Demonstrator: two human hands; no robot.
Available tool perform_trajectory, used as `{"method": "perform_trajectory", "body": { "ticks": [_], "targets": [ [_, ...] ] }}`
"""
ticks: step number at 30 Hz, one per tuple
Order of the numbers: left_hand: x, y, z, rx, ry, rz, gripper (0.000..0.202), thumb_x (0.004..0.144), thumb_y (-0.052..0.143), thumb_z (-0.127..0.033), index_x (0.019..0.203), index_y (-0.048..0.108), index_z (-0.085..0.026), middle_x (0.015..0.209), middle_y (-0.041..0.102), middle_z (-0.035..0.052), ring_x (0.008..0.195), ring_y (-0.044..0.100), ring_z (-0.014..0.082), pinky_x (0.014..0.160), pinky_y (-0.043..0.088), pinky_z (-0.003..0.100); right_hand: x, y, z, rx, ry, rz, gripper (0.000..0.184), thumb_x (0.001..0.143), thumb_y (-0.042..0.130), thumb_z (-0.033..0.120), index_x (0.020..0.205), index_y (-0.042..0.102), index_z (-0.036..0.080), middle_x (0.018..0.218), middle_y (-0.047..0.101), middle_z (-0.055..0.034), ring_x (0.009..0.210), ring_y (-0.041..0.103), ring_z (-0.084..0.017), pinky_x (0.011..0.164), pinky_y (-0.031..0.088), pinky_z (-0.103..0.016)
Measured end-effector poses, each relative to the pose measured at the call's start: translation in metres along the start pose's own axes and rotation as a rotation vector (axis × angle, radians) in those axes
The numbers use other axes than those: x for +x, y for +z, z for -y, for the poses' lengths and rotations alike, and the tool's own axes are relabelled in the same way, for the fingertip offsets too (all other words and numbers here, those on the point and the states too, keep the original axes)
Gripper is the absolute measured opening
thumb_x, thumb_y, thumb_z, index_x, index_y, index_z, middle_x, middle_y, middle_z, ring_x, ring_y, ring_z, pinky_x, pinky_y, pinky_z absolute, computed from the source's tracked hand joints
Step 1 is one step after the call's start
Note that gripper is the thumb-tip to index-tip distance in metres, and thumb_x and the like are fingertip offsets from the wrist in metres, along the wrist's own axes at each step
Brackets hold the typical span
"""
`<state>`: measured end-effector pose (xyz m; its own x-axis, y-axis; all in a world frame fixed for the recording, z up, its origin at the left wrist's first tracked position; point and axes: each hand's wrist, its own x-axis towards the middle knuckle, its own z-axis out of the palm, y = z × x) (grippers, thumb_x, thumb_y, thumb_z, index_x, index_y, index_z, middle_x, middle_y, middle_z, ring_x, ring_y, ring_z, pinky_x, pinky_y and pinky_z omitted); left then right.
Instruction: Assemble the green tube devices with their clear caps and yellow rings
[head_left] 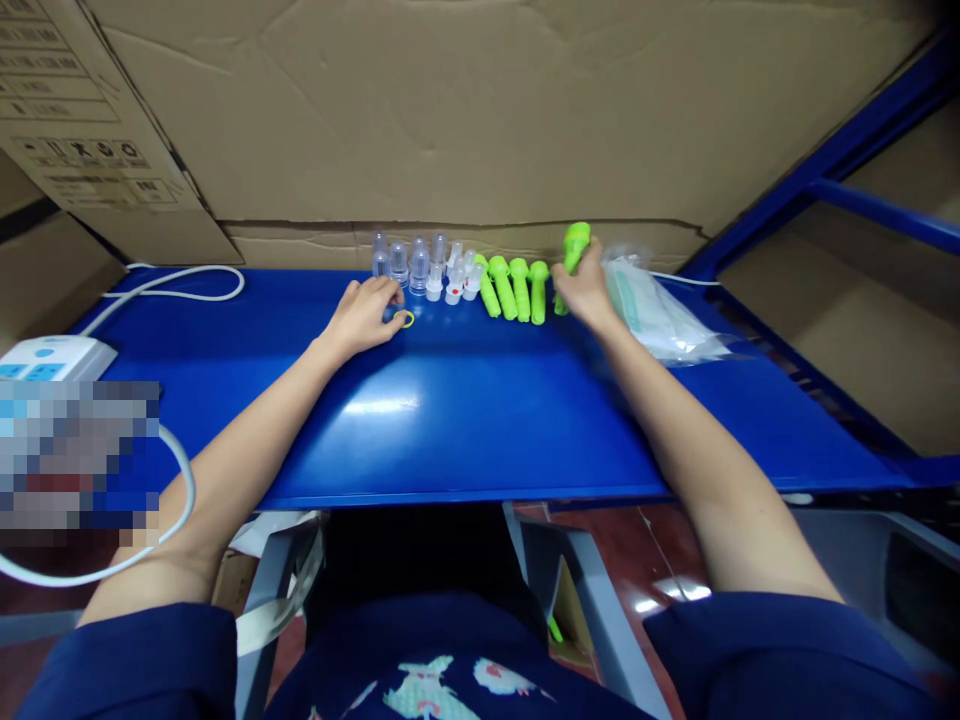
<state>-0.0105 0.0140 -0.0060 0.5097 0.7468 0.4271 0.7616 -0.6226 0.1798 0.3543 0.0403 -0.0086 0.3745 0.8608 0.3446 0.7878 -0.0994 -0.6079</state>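
My right hand (583,285) is closed around a bright green torch-shaped plastic piece (575,245), its wide head up and tilted at the back of the table. Just left of it, several similar green pieces (520,290) lie in a row. My left hand (366,315) is curled low over the table, thumb and fingers at a small yellow ring (409,320) that shows by the thumb tip. Behind that hand stand several clear domed caps (419,268). Beside them are several small translucent white nozzle-like pieces (454,285), one with a red dot.
A clear plastic bag (660,305) with pale contents lies right of my right hand. A white power strip (56,358) and its cable (180,290) occupy the left side. Cardboard (450,120) walls the back of the blue table (480,420); a blue frame (825,130) stands at right.
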Motion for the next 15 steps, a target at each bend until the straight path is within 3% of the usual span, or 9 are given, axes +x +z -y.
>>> {"method": "perform_trajectory", "body": {
  "ticks": [2, 5, 12, 15],
  "targets": [
    [-0.001, -0.007, 0.001, 0.023, 0.018, 0.068, 0.016, 0.09, 0.056, -0.027, 0.098, 0.066, -0.019, 0.106, 0.071, 0.0106, 0.108, 0.065, 0.0303, 0.1, 0.045, 0.044, -0.002, -0.003, -0.001, -0.061, 0.04, 0.056, 0.075, 0.093, 0.059, 0.015, 0.157, 0.023, -0.001, 0.137, 0.06, -0.0303, 0.13, 0.062, -0.031, 0.108, 0.048, -0.041],
    [-0.003, -0.013, 0.001, 0.031, 0.055, 0.152, 0.019, 0.094, 0.051, -0.027, 0.101, 0.067, -0.019, 0.11, 0.07, 0.0105, 0.112, 0.064, 0.0289, 0.099, 0.044, 0.042, -0.006, -0.004, -0.001, -0.099, 0.051, 0.102, 0.076, 0.088, 0.064, 0.012, 0.155, 0.03, 0.004, 0.134, 0.064, -0.0246, 0.128, 0.063, -0.036, 0.108, 0.05, -0.047],
    [-0.002, -0.01, 0.003, 0.011, 0.121, 0.177, 0.024, 0.096, 0.052, -0.034, 0.103, 0.067, -0.018, 0.112, 0.068, 0.0115, 0.113, 0.063, 0.0294, 0.1, 0.042, 0.042, -0.005, 0.0, -0.01, -0.213, 0.071, 0.141, 0.061, 0.088, 0.069, 0.016, 0.142, 0.043, 0.001, 0.127, 0.066, -0.0261, 0.121, 0.067, -0.039, 0.102, 0.053, -0.048],
    [-0.002, -0.006, 0.001, 0.014, 0.145, 0.183, 0.023, 0.095, 0.054, -0.034, 0.102, 0.068, -0.017, 0.113, 0.068, 0.0119, 0.112, 0.063, 0.0297, 0.099, 0.041, 0.042, -0.001, 0.004, -0.019, -0.168, -0.036, 0.092, 0.055, 0.088, 0.069, 0.016, 0.136, 0.047, 0.001, 0.122, 0.067, -0.0266, 0.121, 0.066, -0.041, 0.101, 0.052, -0.049]
  ]
}}
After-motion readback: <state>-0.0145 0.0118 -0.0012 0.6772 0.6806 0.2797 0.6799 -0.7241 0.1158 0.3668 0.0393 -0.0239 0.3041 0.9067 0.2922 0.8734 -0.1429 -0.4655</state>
